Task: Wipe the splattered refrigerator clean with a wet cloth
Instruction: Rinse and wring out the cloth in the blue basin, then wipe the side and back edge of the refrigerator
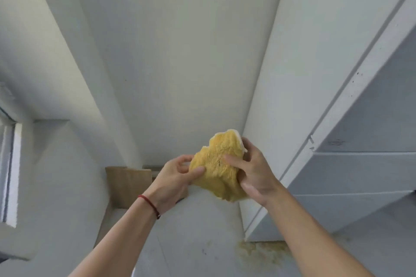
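A crumpled yellow cloth (219,164) with a white edge is held up in front of me by both hands. My left hand (174,179), with a red string around its wrist, pinches the cloth's left side. My right hand (254,173) grips its right side, thumb on the front. The white refrigerator (292,74) rises on the right, its side panel facing me and its door edge (360,78) carrying a few small dark specks. A yellowish stain (258,252) lies on the floor at the refrigerator's base.
A white wall (171,51) fills the middle. Brown cardboard (132,182) leans at the wall's foot behind my left hand. A window frame (11,171) stands at the far left. Grey floor (198,243) lies below.
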Demonstrator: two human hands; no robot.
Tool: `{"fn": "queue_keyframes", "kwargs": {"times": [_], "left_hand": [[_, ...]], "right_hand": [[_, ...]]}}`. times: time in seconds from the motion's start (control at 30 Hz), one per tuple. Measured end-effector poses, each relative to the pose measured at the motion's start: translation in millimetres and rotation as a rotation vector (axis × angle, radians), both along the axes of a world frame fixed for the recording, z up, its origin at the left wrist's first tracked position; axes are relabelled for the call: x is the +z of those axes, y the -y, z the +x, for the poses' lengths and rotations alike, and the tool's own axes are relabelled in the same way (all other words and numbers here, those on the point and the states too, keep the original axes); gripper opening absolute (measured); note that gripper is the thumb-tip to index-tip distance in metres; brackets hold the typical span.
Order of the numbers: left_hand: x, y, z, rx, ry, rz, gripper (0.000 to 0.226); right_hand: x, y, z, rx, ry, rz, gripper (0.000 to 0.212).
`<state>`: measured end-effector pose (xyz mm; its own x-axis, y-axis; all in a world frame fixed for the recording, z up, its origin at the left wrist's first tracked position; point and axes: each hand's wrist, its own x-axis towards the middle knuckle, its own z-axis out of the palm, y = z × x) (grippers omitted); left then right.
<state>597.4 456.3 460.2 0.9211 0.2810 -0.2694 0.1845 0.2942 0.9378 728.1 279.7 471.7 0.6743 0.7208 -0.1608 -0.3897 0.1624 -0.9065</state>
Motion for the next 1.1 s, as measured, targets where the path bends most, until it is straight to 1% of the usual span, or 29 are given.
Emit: {"fn": "queue_keyframes", "kwargs": {"times": [0.03, 0.1, 0.13, 0.17, 0.2, 0.23, 0.3, 0.33, 0.37, 0.4, 0.43, 0.47, 0.53, 0.57, 0.6, 0.67, 0.7, 0.73, 0.8, 0.83, 0.87, 0.9, 0.93, 0.97, 1.03, 1.07, 1.1], "left_hand": [[4.7, -10.5, 15.8, 0.037, 0.014, 0.006, 0.053], [13.7, -21.9, 45.2, 0.056, 0.007, 0.073, 0.053], [14.6, -25.8, 57.1, 0.053, 0.002, 0.159, 0.049], [14.1, -31.8, 69.3, 0.030, -0.013, 0.249, 0.045], [13.1, -38.7, 78.2, 0.006, -0.019, 0.313, 0.043], [13.5, -47.1, 88.1, -0.035, -0.018, 0.319, 0.042], [15.1, -61.6, 95.9, -0.208, -0.012, 0.220, 0.052], [15.4, -65.1, 97.9, -0.331, -0.009, 0.220, 0.061], [14.9, -65.7, 96.0, -0.440, -0.021, 0.267, 0.069], [13.4, -63.0, 99.4, -0.501, -0.035, 0.354, 0.070], [13.3, -58.5, 104.6, -0.497, -0.041, 0.471, 0.065], [13.8, -54.3, 111.9, -0.439, -0.034, 0.610, 0.056], [19.9, -51.3, 131.4, -0.338, -0.001, 0.952, 0.037], [24.5, -50.0, 142.8, -0.320, 0.009, 1.092, 0.029], [29.5, -47.9, 155.8, -0.319, 0.024, 1.170, 0.021], [32.8, -49.6, 173.0, -0.341, 0.022, 1.239, 0.012], [34.8, -52.5, 181.1, -0.351, 0.011, 1.233, 0.009], [38.2, -56.4, 185.6, -0.349, -0.003, 1.162, 0.008], [57.8, -60.2, 201.0, -0.358, 0.005, 0.869, 0.018], [68.5, -58.8, 203.9, -0.376, 0.032, 0.731, 0.025], [78.2, -57.4, 215.0, -0.408, 0.082, 0.655, 0.030], [90.9, -53.2, 231.2, -0.440, 0.139, 0.631, 0.030], [98.9, -47.8, 236.9, -0.445, 0.180, 0.631, 0.028], [110.3, -41.5, 259.2, -0.479, 0.238, 0.654, 0.024], [132.9, -30.8, 285.4, -0.560, 0.341, 0.668, 0.019], [145.9, -27.5, 300.5, -0.616, 0.396, 0.640, 0.018], [155.8, -24.9, 305.1, -0.650, 0.435, 0.597, 0.018]], "right_hand": [[-0.2, -3.5, 4.3, 0.009, -0.041, -0.005, 0.047], [-9.3, -10.8, 2.6, 0.078, 0.032, -0.262, 0.047], [-12.3, -14.4, -0.9, 0.109, 0.048, -0.364, 0.049], [-17.4, -17.5, -1.7, 0.066, 0.009, -0.391, 0.050], [-19.3, -19.7, -0.6, 0.011, -0.035, -0.362, 0.051], [-17.9, -21.6, 5.5, -0.050, -0.070, -0.305, 0.053], [-11.5, -18.9, 20.1, -0.154, -0.131, -0.224, 0.061], [-8.1, -15.8, 28.3, -0.191, -0.151, -0.204, 0.070], [-9.9, -13.4, 35.4, -0.198, -0.150, -0.206, 0.089], [-9.4, -10.3, 42.1, -0.185, -0.120, -0.215, 0.098], [-9.3, -7.2, 46.0, -0.157, -0.049, -0.264, 0.094], [-8.3, -3.7, 49.5, -0.147, 0.064, -0.347, 0.083], [-7.9, -0.5, 61.3, -0.131, 0.344, -0.564, 0.050], [-7.2, 0.4, 69.4, -0.117, 0.448, -0.652, 0.038], [-5.6, 0.8, 80.7, -0.105, 0.536, -0.703, 0.027], [2.7, -0.6, 93.8, -0.078, 0.646, -0.764, 0.008], [9.3, -0.9, 98.7, -0.088, 0.710, -0.805, 0.016], [14.0, -0.6, 101.4, -0.097, 0.777, -0.853, 0.021], [27.9, -2.0, 106.8, -0.188, 0.939, -0.967, 0.016], [34.1, -4.1, 104.0, -0.266, 1.038, -1.047, 0.022], [40.1, -6.6, 104.7, -0.423, 1.125, -1.120, 0.025], [46.0, -10.6, 108.9, -0.604, 1.178, -1.168, 0.026], [51.7, -15.3, 105.1, -0.728, 1.196, -1.197, 0.028], [59.3, -20.9, 112.4, -0.848, 1.184, -1.230, 0.030], [73.1, -34.1, 122.3, -1.012, 1.152, -1.209, 0.028], [83.1, -39.2, 129.6, -1.094, 1.144, -1.188, 0.026], [88.8, -40.8, 132.4, -1.185, 1.145, -1.120, 0.026]]}}
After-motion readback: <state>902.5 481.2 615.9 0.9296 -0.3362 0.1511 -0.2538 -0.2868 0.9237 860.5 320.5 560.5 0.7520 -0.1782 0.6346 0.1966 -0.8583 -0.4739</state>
